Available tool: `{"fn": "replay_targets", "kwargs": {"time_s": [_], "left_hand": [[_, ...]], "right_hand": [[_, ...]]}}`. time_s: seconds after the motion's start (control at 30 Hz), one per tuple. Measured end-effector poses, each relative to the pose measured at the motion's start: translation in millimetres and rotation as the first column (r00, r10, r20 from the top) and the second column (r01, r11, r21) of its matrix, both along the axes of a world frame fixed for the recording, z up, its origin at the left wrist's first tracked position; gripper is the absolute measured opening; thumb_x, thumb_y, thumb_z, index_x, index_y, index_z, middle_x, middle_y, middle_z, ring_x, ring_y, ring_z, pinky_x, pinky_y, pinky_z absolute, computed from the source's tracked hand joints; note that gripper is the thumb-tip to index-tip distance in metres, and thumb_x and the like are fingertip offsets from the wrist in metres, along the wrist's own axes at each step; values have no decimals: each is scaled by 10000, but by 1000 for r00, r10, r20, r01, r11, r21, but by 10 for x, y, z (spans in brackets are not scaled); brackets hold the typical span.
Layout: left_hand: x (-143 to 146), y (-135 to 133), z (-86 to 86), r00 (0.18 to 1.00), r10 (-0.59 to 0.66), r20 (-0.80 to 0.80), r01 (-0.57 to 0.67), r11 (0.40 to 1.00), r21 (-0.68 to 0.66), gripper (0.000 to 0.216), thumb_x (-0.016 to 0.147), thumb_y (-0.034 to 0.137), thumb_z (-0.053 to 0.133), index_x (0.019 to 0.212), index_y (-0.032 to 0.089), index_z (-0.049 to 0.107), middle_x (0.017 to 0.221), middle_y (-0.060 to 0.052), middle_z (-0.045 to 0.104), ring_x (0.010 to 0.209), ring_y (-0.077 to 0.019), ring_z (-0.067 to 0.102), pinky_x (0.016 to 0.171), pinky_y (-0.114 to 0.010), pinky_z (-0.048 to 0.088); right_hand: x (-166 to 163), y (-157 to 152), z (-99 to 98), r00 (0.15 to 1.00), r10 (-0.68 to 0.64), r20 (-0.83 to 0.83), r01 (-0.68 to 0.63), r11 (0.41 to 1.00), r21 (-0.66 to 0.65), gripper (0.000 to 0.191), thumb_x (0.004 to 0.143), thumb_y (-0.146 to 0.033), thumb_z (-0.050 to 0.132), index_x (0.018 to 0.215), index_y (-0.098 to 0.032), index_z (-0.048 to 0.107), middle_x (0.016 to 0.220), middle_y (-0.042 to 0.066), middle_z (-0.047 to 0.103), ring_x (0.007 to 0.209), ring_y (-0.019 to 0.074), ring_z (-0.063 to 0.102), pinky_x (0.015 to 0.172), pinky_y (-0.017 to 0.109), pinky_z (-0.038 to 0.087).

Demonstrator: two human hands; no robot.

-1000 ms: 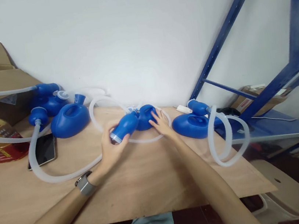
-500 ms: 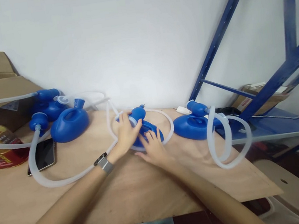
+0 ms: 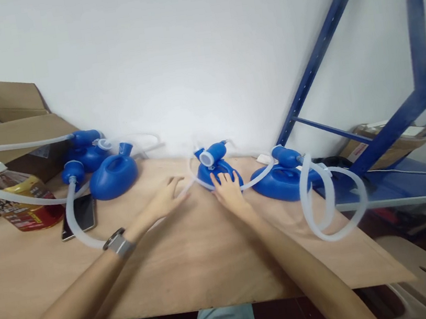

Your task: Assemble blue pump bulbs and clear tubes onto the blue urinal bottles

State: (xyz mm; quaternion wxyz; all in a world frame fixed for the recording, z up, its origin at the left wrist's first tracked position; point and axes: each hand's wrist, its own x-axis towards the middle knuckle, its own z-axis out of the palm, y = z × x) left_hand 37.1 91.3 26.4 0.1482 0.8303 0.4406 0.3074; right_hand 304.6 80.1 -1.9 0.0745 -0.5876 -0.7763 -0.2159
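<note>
A blue plastic vessel (image 3: 214, 165) with a blue connector on top stands near the middle back of the wooden table (image 3: 196, 267). My right hand (image 3: 229, 193) rests on its near side, fingers spread flat against it. My left hand (image 3: 165, 198) lies open on the table to its left, fingers stretched over a clear tube (image 3: 81, 232) that loops across the table. A watch sits on my left wrist.
Another blue vessel (image 3: 281, 181) with looped clear tubing (image 3: 328, 201) sits at the right table edge. More blue vessels (image 3: 114, 176) stand back left, beside a phone (image 3: 82, 216), a drink bottle (image 3: 20, 199) and a cardboard box (image 3: 10, 130). Blue shelving (image 3: 385, 119) rises at the right.
My left hand let go of the blue connector and now lies open on the table. The vessel stands farther back, its connector upright; my right hand stayed on it.
</note>
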Motion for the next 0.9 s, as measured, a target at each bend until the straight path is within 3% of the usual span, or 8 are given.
{"fn": "replay_targets", "kwargs": {"time_s": [0.17, 0.23, 0.33, 0.5, 0.6, 0.7, 0.8, 0.9], "left_hand": [[-523, -449, -337, 911, 63, -408, -76, 997, -15, 465, 965, 462, 603, 1359, 216, 640, 1388, -166, 634, 1274, -358, 617, 1075, -497, 505], [-603, -564, -422, 875, 143, -462, -153, 988, 15, 356, 1028, 332, 485, 1320, 228, 661, 1278, -149, 688, 1193, -330, 665, 997, -462, 541], [-678, -623, -435, 838, 300, -456, -310, 949, 55, 440, 1060, 227, 314, 1375, 182, 618, 1194, -179, 706, 1013, -340, 725, 860, -478, 572], [-810, -535, -386, 824, 565, -38, -555, 819, 146, 489, 1085, 337, 305, 1486, 129, 493, 1382, -237, 637, 1166, -382, 699, 948, -518, 569], [-874, -446, -414, 791, 573, 214, -605, 783, 141, 499, 1074, 358, 340, 1493, 125, 480, 1424, -234, 626, 1303, -380, 637, 1061, -539, 532], [-950, -350, -366, 694, 634, 342, -684, 728, 38, 481, 1048, 352, 396, 1449, 122, 532, 1333, -218, 690, 1238, -375, 677, 1050, -551, 541], [-1026, -278, -123, 585, 666, 463, -747, 665, -12, 444, 1042, 373, 434, 1381, 150, 614, 1175, -162, 762, 1078, -332, 741, 958, -491, 589], [-1036, -275, 275, 708, 502, 497, -656, 728, 200, 359, 1028, 417, 514, 1216, 206, 736, 1089, -89, 798, 992, -270, 762, 912, -385, 597]], "right_hand": [[162, 589, 127, 989, -145, -41, 143, 989, -43, 612, 982, -100, 445, 1593, -67, 438, 1504, 264, 568, 1403, 361, 487, 1246, 592, 231], [252, 770, 188, 975, -214, -52, 210, 975, -78, 620, 963, -70, 434, 1582, -43, 446, 1519, 276, 558, 1427, 375, 480, 1242, 591, 229], [408, 957, 269, 952, -302, -52, 292, 945, -146, 614, 959, -80, 448, 1571, -39, 459, 1534, 273, 554, 1492, 407, 419, 1251, 640, 167], [633, 1101, 308, 924, -380, -44, 354, 892, -282, 678, 1012, -258, 538, 1640, -91, 344, 1681, 246, 392, 1619, 409, 212, 1272, 656, 92], [725, 1136, 303, 915, -397, -72, 352, 873, -337, 693, 1071, -433, 461, 1658, -105, 295, 1719, 252, 313, 1628, 394, 201, 1270, 633, 163], [820, 1165, 319, 913, -391, -113, 327, 870, -370, 660, 1093, -493, 368, 1638, -120, 336, 1717, 226, 335, 1623, 368, 239, 1249, 567, 283], [911, 1213, 341, 914, -379, -142, 301, 871, -387, 603, 1077, -454, 427, 1597, -150, 408, 1685, 207, 406, 1603, 359, 292, 1226, 524, 337], [962, 1266, 342, 919, -357, -165, 274, 882, -383, 579, 1058, -461, 478, 1565, -183, 456, 1637, 207, 473, 1568, 375, 350, 1215, 539, 337]]}}
